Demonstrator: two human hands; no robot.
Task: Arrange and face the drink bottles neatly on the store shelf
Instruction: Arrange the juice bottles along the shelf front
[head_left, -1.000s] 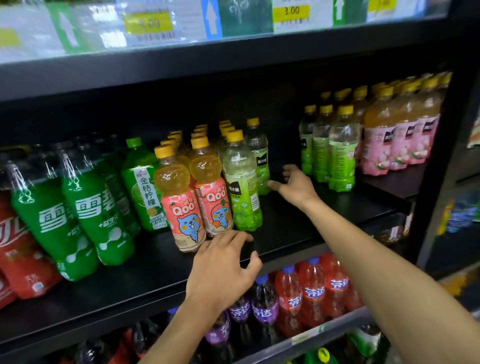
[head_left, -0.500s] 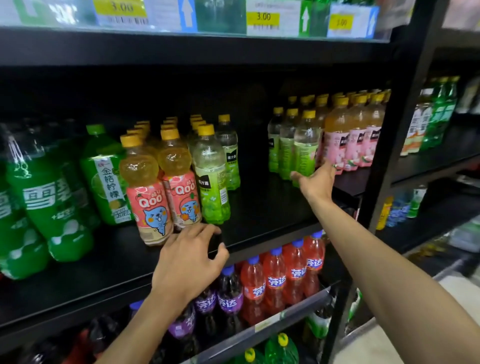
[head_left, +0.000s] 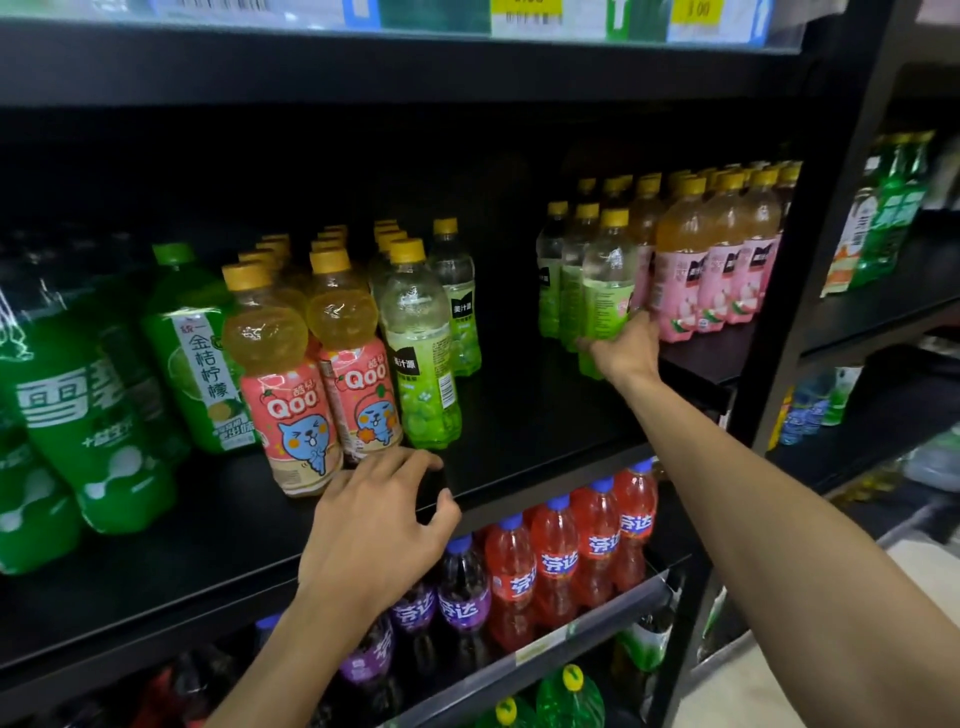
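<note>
The light-green bottle (head_left: 607, 291) stands toward the right end of the shelf (head_left: 519, 415), label turned aside, right grip (head_left: 621, 349) wrapped round its base; left grip (head_left: 379, 525) sits spread and empty at the front edge beside the Qoo bottles (head_left: 301, 415); facing looks far from done

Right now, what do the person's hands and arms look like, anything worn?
Bare left hand and right hand: no gloves, rings, watch or bracelet visible. Left forearm and right forearm are bare too; no sleeve in view.
</note>
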